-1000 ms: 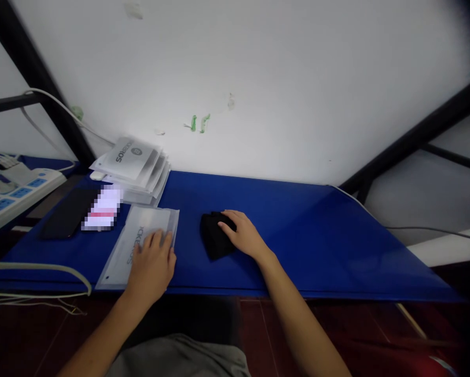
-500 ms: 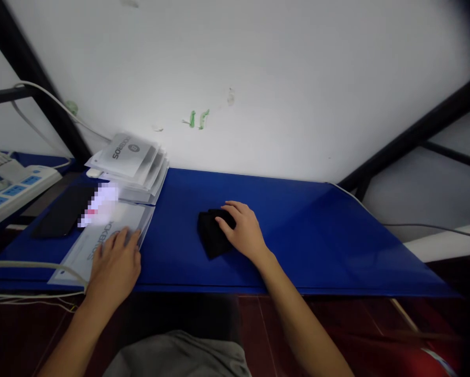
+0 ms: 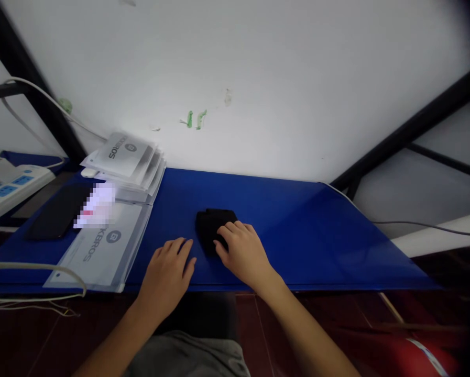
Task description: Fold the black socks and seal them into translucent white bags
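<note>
A flat black folded item (image 3: 210, 230), seemingly of cloth, lies on the blue tabletop (image 3: 290, 225). My right hand (image 3: 244, 251) rests on its right side, fingers slightly bent and the thumb apart from them. I cannot make out what exactly the black item is. To its left, my left hand (image 3: 167, 272) hovers by the front edge of the table, fingers extended and holding nothing. Beyond that hand lies a translucent zip bag (image 3: 120, 256) with printed lettering. A stack of similar bags (image 3: 130, 157) sits behind it against the wall.
A dark phone (image 3: 56, 214) lies left of the bags, beside a brightly lit, blurred patch. A white power strip (image 3: 18, 188) with plugs stands at the far left. A pale cable (image 3: 67, 269) loops over the front left edge. Black metal bars (image 3: 415, 123) slant at both sides.
My left hand has left the zip bag and moved right, towards the black item. My right hand has shifted slightly nearer to me on the black item.
</note>
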{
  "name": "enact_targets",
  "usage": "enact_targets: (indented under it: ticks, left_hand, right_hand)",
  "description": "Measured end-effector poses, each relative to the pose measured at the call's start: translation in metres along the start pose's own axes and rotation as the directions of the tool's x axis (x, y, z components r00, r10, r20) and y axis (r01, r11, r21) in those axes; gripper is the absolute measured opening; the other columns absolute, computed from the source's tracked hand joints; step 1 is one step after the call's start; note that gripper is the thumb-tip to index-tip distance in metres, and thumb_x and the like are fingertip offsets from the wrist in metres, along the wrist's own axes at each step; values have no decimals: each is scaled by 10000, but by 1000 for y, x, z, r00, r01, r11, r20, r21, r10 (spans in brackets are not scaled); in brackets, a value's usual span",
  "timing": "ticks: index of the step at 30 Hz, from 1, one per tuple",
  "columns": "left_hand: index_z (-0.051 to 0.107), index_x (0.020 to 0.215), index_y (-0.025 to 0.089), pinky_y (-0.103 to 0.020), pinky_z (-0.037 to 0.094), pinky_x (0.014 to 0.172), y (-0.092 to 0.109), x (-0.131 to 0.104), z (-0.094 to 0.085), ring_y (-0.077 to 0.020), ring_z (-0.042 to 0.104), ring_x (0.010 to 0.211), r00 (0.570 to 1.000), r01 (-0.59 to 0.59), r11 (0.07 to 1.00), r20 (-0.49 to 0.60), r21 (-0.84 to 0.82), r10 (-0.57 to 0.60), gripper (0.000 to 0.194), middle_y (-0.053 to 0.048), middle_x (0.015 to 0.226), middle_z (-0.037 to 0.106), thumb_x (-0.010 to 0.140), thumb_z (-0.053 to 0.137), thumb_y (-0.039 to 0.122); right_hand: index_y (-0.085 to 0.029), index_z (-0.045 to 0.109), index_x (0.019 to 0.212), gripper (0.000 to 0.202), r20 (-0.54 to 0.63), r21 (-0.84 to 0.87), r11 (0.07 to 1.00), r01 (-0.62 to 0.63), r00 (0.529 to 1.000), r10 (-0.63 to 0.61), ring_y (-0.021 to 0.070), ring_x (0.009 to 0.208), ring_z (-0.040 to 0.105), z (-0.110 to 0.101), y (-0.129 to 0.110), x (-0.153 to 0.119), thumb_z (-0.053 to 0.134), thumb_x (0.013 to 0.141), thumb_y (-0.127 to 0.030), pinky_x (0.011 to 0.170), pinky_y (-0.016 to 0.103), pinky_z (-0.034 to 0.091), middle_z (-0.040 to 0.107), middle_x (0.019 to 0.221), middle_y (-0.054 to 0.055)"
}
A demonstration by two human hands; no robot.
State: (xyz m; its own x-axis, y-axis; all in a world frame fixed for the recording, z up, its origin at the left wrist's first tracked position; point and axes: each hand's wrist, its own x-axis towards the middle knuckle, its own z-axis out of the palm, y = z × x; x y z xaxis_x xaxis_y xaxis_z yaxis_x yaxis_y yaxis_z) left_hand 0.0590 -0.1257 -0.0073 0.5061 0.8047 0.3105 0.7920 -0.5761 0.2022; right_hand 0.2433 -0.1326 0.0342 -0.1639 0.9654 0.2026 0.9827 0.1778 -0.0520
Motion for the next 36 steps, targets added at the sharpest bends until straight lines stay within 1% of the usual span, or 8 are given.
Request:
enact_targets:
  ticks: [7, 13, 19, 24, 27, 30, 33, 36]
  left_hand:
    - [617, 1049, 145, -383, 516, 714, 32, 19, 11, -261, 606, 898, 996, 78, 997, 42, -18, -77, 260, -83, 963, 649, 852, 595, 313]
    - [641, 945, 176, -343, 495, 717, 22, 33, 6, -219, 605, 849, 994, 72, 992, -73, -101, -79, 222, -59, 909, 654, 888, 428, 148]
    - [643, 935, 193, -283, 485, 742, 0, 47, -47, -167, 620, 807, 929, 161, 877, -232, -452, -290, 217, -18, 889, 677, 822, 458, 206]
    - [638, 785, 182, -250, 434, 579, -10, 75, -86, -151, 572, 641, 872, 316, 764, -144, -563, -468, 252, 13, 648, 611, 842, 421, 296]
    - [642, 928, 189, -294, 451, 665, -13, 85, -80, -190, 609, 764, 869, 393, 856, -169, -336, -465, 249, -26, 818, 669, 866, 446, 331]
    - [602, 1089, 202, -326, 469, 705, -12, 79, -64, -212, 622, 839, 880, 384, 903, -219, -193, -421, 280, -42, 955, 669, 899, 435, 323]
    - [604, 1086, 181, -332, 486, 751, -1, 61, -48, -213, 621, 893, 963, 210, 965, -137, -159, -232, 273, -58, 1008, 658, 918, 431, 309]
    - [604, 1111, 173, -352, 494, 792, 18, 44, -34, -226, 604, 955, 999, 11, 987, 33, -158, -6, 274, -72, 1029, 650, 927, 431, 280]
  right_hand:
    - [-188, 671, 869, 126, -38, 129, 991, -32, 999, 37, 205, 833, 586, -10, 5, 7, 546, 860, -205, 722, 332, 402, 686, 845, 45]
    - [-196, 678, 826, 146, -164, 290, 956, -39, 982, 90, 187, 794, 582, -38, 20, 19, 537, 849, -226, 723, 317, 428, 685, 827, 41]
    - [-198, 583, 647, 174, -308, 528, 849, -28, 925, 222, 149, 691, 564, -70, 43, 28, 527, 798, -261, 679, 293, 425, 630, 698, 10]
    - [-197, 488, 547, 306, -220, 602, 769, -216, 880, 420, 129, 571, 489, -71, 67, 41, 504, 818, -338, 555, 274, 365, 519, 543, -14]
    - [-190, 601, 668, 182, -213, 409, 842, -353, 860, 464, 170, 694, 569, -50, 77, 47, 556, 795, -311, 623, 292, 407, 640, 717, 36]
    - [-192, 655, 838, 177, -260, 308, 886, -347, 865, 429, 206, 815, 607, -31, 74, 42, 542, 833, -328, 675, 312, 433, 672, 916, 81]
    - [-202, 659, 893, 182, -207, 252, 913, -322, 903, 376, 216, 857, 618, -26, 63, 32, 534, 859, -329, 691, 314, 434, 674, 946, 72]
    - [-214, 663, 847, 190, -64, 171, 934, -313, 943, 327, 205, 816, 630, -29, 51, 24, 529, 879, -345, 654, 301, 417, 691, 891, 46]
